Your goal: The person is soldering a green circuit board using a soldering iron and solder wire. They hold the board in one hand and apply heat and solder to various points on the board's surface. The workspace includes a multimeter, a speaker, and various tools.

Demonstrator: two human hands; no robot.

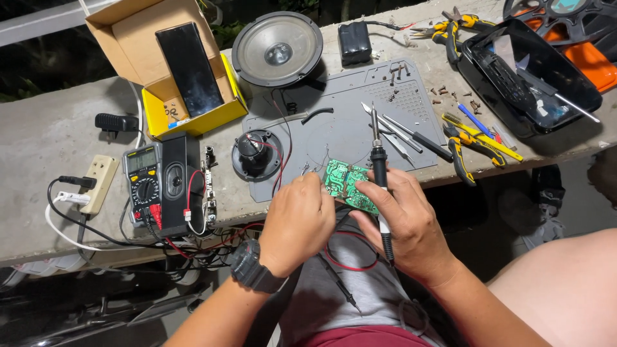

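My left hand point(297, 222) grips the near left edge of a small green circuit board point(348, 183), held just over the front edge of a grey work mat point(350, 132). My right hand point(403, 222) supports the board's right side and also holds a black soldering iron point(378, 164), tip pointing up and away from me. A black watch sits on my left wrist. Red and black wires loop below my hands over my lap.
On the concrete ledge point(45, 138): a multimeter point(144, 183), small black speaker box point(177, 180), power strip point(98, 183), yellow cardboard box point(193, 119) with a dark phone, speaker cone point(277, 49), small speaker magnet point(256, 154), pliers point(469, 151), tweezers, screws, a black tray point(530, 74).
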